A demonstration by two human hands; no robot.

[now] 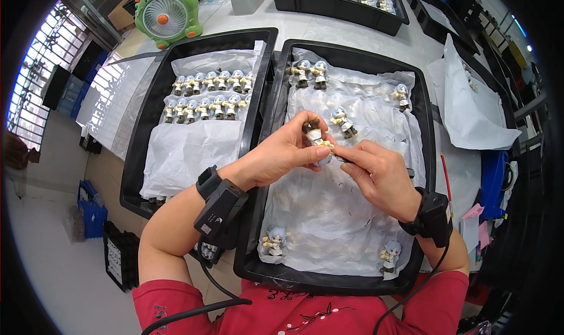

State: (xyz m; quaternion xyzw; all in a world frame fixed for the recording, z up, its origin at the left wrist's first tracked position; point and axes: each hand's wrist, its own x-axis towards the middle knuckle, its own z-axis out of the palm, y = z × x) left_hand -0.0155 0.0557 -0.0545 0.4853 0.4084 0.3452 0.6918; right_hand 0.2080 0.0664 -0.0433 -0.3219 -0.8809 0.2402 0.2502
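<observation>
My left hand [273, 156] is closed on a small figurine [315, 136] with pale blue hair, a white outfit and dark boots, held upside down above the tray. Close against it, my right hand [379, 173] pinches a slim dark tool [341, 158]; its kind is hard to make out. Just beyond my fingers a similar figurine [343, 122] lies on the white paper. Two more figurines [310, 74] are in the far left corner of this black tray [430, 117]. Single ones are at the far right [402, 96], near left [274, 241] and near right [390, 256].
On the left, another black tray [136, 158] holds rows of figurines [202, 107] between white paper sheets. A green fan [167, 14] stands behind it. A filled black tray [341, 9] sits at the back. Right of my tray are a red pencil-like stick [446, 179] and loose paper [470, 111].
</observation>
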